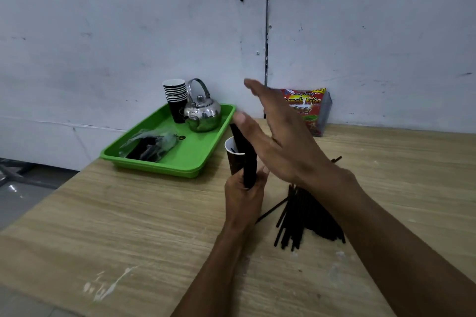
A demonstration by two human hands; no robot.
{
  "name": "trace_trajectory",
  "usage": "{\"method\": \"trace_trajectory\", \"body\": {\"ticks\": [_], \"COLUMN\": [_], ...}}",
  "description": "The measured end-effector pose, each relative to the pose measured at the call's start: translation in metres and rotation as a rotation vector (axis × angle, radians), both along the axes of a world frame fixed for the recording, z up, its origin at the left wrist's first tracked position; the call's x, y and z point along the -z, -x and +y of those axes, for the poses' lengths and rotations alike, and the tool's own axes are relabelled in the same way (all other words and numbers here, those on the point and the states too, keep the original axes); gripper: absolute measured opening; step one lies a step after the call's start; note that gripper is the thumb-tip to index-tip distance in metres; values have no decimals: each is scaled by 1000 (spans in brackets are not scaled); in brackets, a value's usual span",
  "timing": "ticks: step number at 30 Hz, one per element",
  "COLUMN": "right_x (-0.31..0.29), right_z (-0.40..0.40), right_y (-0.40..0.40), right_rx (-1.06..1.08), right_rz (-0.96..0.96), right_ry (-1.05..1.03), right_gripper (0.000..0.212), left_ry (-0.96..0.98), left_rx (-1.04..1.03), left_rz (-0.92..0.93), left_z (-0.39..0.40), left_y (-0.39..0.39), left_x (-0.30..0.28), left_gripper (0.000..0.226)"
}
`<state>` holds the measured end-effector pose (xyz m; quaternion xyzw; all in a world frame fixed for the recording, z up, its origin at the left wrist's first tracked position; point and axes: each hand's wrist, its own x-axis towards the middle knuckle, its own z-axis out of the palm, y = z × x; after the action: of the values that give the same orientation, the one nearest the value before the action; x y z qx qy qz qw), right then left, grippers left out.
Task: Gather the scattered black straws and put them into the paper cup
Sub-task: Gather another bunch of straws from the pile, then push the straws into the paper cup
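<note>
A person's left hand (243, 197) grips a tight bundle of black plastic straws (244, 154), fingers wrapped around its lower end, holding it upright and slightly tilted in front of a brown paper cup (233, 159) that stands near the middle of the wooden tabletop (128, 226); one straw shows inside the cup's rim. The right hand (280, 134) hovers flat above the bundle's top, fingers extended and together, thumb by the straw ends. A loose pile of black straws (306, 219) lies on the tabletop under the right forearm. At the far left corner sits a green plastic tray (190, 159) carrying stacked paper cups (176, 98), a shiny metal kettle (203, 113) and a clear plastic bag (152, 144). A red snack packet (309, 108) leans against the far wall.
</note>
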<state>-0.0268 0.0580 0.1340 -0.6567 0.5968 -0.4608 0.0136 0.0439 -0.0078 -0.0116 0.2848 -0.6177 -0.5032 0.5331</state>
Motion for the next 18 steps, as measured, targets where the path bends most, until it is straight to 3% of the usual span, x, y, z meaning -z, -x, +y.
{"method": "trace_trajectory", "body": {"ticks": [4, 6, 7, 10, 11, 13, 14, 18], "right_x": [-8, 6, 17, 45, 49, 48, 46, 36], "right_z": [-11, -12, -11, -5, -4, -5, -6, -10], "right_y": [-3, -5, -6, -11, -12, -11, -10, -4], "right_rx": [30, 24, 14, 0, 11, 22, 18, 24], "right_rz": [215, 392, 453, 525, 523, 524, 519, 295], "right_ry": [-177, -344, -419, -505, -499, -495, -499, -298], "right_gripper": [72, 81, 81, 77, 76, 73, 71, 65], "left_ry": [18, 51, 39, -180, -158, -102, -88, -20], "left_rx": [3, 37, 109, 213, 203, 107, 193, 88], "left_rz": [-19, -4, 66, 231, 172, 49, 31, -97], "left_z": [0, 0, 2, 5, 8, 10, 11, 0], "left_y": [0, 0, 1, -1, -7, -7, -6, -5], "left_x": [-2, -4, -5, -9, -8, -14, -14, -4], "left_gripper": [35, 14, 21, 101, 105, 66, 50, 37]}}
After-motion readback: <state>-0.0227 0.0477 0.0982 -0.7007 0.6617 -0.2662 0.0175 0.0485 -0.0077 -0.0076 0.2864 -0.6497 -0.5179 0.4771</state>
